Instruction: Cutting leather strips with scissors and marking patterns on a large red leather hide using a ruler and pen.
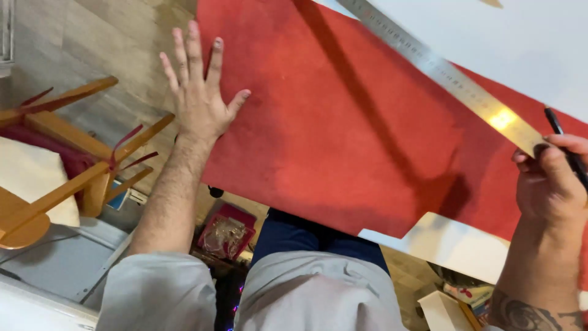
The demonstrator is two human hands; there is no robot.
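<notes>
Your left hand (199,98) fingers spread flat at the red sheet's (343,135) edge; your right hand (548,184) grips ruler (447,73) and pen (566,150), bare sheet between.

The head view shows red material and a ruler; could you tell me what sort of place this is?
Probably a home craft or hobby workspace. A large red sheet lies over a white table, the right hand holds a metal ruler and a pen, and a wooden chair stands nearby.

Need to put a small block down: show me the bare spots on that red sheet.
Free: the wide middle of the red sheet, between the left hand and the steel ruler. Crowded: the right edge, where the right hand holds ruler and black pen.
</notes>
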